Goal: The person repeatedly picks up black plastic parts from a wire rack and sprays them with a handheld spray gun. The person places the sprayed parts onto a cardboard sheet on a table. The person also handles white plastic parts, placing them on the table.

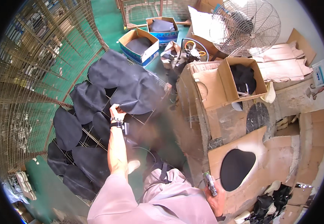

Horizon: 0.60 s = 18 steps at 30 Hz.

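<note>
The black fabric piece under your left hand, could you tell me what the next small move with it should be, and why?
Probably let go and draw the left hand back. The black fabric piece already lies flat on the wire rack beside other pieces, while the right hand has a grip on a spray gun.

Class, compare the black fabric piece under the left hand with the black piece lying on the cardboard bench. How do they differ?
The large crumpled black fabric piece lies on a wire rack, pinched by the left hand. The smaller black oval piece lies flat on the cardboard bench, untouched. Both are dark, matte sheets.
</note>
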Available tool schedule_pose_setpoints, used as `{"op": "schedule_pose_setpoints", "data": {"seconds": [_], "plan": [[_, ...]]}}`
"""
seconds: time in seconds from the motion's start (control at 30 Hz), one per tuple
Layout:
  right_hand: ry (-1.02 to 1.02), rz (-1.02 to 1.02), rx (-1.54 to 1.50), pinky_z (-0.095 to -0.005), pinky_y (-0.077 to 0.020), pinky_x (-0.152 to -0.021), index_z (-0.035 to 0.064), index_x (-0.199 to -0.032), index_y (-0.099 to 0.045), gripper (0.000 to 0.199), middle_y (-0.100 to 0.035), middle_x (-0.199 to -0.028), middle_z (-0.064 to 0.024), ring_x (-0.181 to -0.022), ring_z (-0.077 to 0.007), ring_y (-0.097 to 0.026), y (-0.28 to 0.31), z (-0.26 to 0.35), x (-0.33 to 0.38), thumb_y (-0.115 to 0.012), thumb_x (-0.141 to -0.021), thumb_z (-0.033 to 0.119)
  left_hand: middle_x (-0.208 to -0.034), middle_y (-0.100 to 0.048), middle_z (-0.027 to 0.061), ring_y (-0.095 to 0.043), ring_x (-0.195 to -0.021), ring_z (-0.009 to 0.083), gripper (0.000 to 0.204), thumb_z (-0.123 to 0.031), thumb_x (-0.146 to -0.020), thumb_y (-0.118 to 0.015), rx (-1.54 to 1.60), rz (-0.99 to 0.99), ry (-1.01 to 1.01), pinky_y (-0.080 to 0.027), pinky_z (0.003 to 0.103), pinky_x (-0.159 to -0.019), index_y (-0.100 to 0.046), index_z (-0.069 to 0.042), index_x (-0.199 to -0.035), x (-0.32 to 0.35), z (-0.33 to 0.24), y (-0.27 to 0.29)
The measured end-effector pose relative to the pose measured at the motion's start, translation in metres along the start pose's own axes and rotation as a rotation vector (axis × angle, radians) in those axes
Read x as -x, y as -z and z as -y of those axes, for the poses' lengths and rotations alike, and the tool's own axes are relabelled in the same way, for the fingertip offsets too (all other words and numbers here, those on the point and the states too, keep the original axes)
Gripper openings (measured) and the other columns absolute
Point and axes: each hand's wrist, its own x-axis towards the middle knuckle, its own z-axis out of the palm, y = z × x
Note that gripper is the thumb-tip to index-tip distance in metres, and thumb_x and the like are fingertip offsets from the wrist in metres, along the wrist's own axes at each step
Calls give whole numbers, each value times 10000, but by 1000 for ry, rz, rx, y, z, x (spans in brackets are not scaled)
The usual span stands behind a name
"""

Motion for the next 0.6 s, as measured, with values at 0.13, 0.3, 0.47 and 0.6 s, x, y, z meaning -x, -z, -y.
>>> {"op": "schedule_pose_setpoints", "data": {"seconds": [0.13, 0.3, 0.47, 0.6], "plan": [[-1, -35, 18, -324, -502, -681, -13, -1253, -632, 461, -665, -827, -151, -698, -174, -610, -9, 2, -5, -689, -809, 97, -847, -612, 48, -639, -813, 239, 402, -54, -729, -633, -292, -285, -259, -585, 473, -725, -606, -79, -1130, 5, 13, -18], [56, -35, -1, -325, -493, -664, -23, -1259, -626, 468, -644, -801, -140, -682, -154, -581, -21, -14, -13, -687, -814, 108, -1040, -617, 126, -607, -963, 291, 530, -17, -660, -689, -1194, -573, -1304, -470, 388, -918, -621, -88, -1181, 11, 17, -3], [29, -15, -14, -319, -470, -628, -29, -1279, -605, 477, -585, -751, -116, -653, -140, -526, -27, -16, -16, -677, -826, 103, -958, -708, -43, -642, -976, 253, 342, -77, -754, -596, -1693, -538, -1012, -455, 418, -849, -705, -243, -1033, 27, 19, -17], [6, -17, -50, -320, -454, -601, -26, -1298, -588, 484, -542, -726, -110, -630, -141, -490, -27, -13, -15, -668, -835, 88, -1037, -744, 69, -690, -951, 286, 386, -120, -800, -568, -1668, -579, -756, -461, 456, -846, -674, -231, -1155, 37, 24, -38]]}}
